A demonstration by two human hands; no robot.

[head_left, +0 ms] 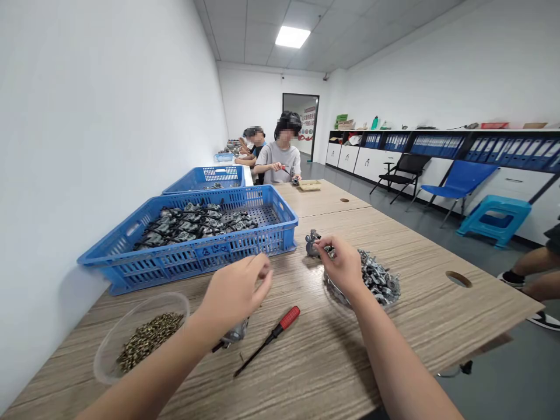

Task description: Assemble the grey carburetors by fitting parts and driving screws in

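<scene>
Left hand (236, 291) – fingers pinched shut, apparently on small screw, too small to confirm. Right hand (343, 265) – closed on metal clamp (313, 243), held just above bench (332, 356) beside heap of loose clamps (378, 280). Screwdriver (266, 340) lies unused between hands. Screw bowl (142, 338) part full. Blue crate (192, 239) holds assembled pieces; heap large – judged much left.

You are wearing the only camera on your head, and it is looking forward and slightly down along the long wood-grain table (394, 245). It is sitting close above your left hand (236, 291) and right hand (343, 265), which are filling the lower middle of the view. Farther off it is taking in the white wall (96, 116) on the left and the grey floor (481, 245) on the right.
</scene>
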